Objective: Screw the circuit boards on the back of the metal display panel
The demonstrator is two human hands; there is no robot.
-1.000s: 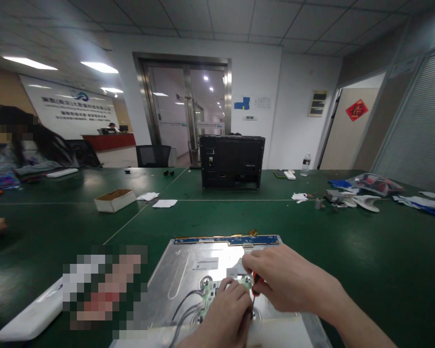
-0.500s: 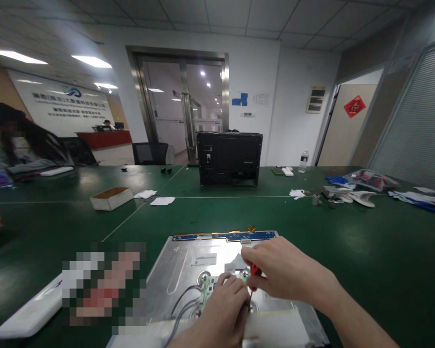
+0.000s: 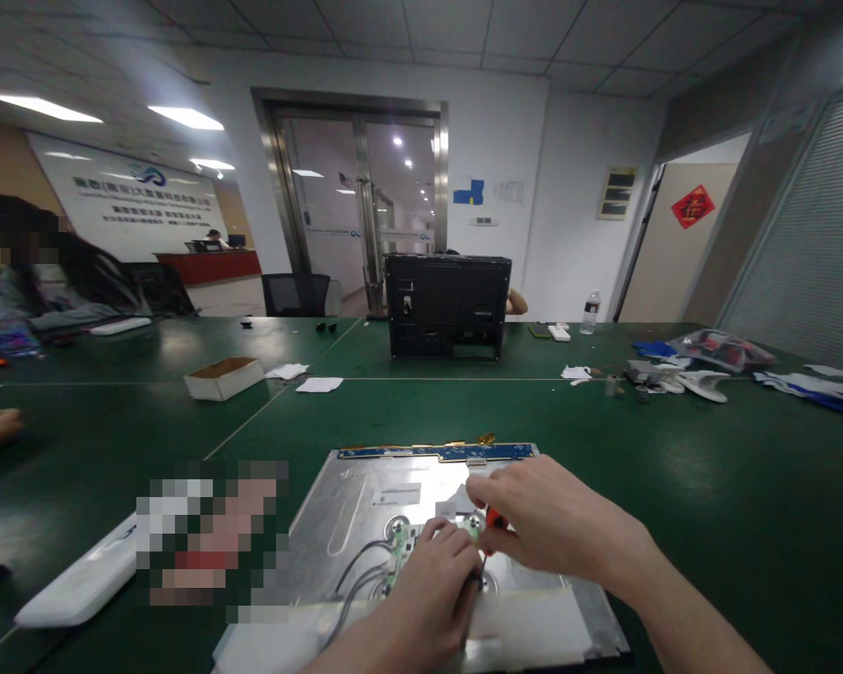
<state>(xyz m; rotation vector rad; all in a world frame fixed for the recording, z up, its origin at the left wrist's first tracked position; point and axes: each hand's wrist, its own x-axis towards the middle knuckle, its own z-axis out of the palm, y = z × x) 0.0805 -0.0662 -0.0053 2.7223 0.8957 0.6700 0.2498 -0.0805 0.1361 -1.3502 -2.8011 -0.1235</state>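
A flat panel (image 3: 351, 487) of smooth, silvery metal is laid on the green tabletop (image 3: 702, 496), directly in front of the wearer; its sheen is broken by an embossed elongated loop, a pale rectangular label (image 3: 398, 493) and round, dished recesses; its far edge is lined by a narrow blue circuit strip (image 3: 421, 453) edged in gold, and its near part is covered by a milky, translucent band (image 3: 534, 613).

A small green circuit board (image 3: 402, 554) is seated near the middle of the panel, partly hidden by the left hand (image 3: 439, 571); dark, rubbery-looking cables (image 3: 355, 573) are curved away from its left side; the left fingers are bent and bunched over the board, but whether anything is pinched beneath them cannot be told.

A red-and-black screwdriver (image 3: 494, 518) is gripped in the curled fingers of the right hand (image 3: 534, 510); its thin shaft is pointed downward just beside the left fingertips, and its tip is hidden.

To the left, a glossy white, round-ended slab (image 3: 84, 580) is rested on the table; farther off are seen a shallow, open cardboard box (image 3: 217, 382), flat white paper (image 3: 319, 385) and a boxy black casing (image 3: 450, 304), stood upright.
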